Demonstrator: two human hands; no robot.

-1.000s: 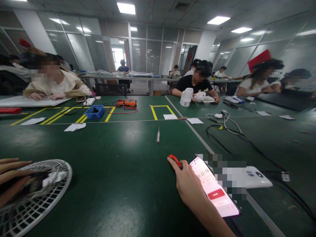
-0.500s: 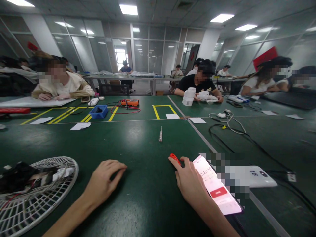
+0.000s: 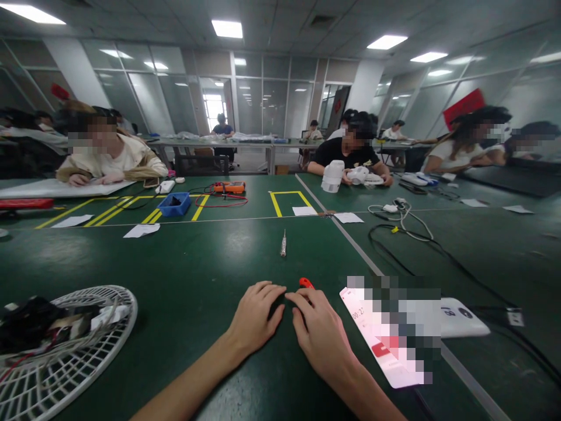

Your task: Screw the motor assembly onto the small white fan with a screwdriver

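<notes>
My left hand (image 3: 258,316) rests palm down over the green table, fingers stretched forward and thumb apart, holding nothing. Close to its right, my right hand (image 3: 319,330) has loosely bent, parted fingers and also holds nothing. The two hands' fingertips nearly meet. Just beyond the right hand's fingers lies a red-handled tool (image 3: 305,282), partly hidden; its kind does not show. Farther out is a small screwdriver (image 3: 283,244) with a clear handle, tip pointing away. To the right of my right hand lies a lit phone (image 3: 372,345) with a timer, partly blurred out.
At left, a white fan grille (image 3: 111,351) bears dark parts and wires. A white device (image 3: 467,316) and black cables (image 3: 456,263) are at right. Farther back stand a blue bin (image 3: 174,204), an orange multimeter (image 3: 230,187) and paper slips (image 3: 141,230). Several people sit across the table.
My left hand has moved right, up beside my right hand. The right hand has shifted slightly left and come off the red-handled tool and away from the phone.
</notes>
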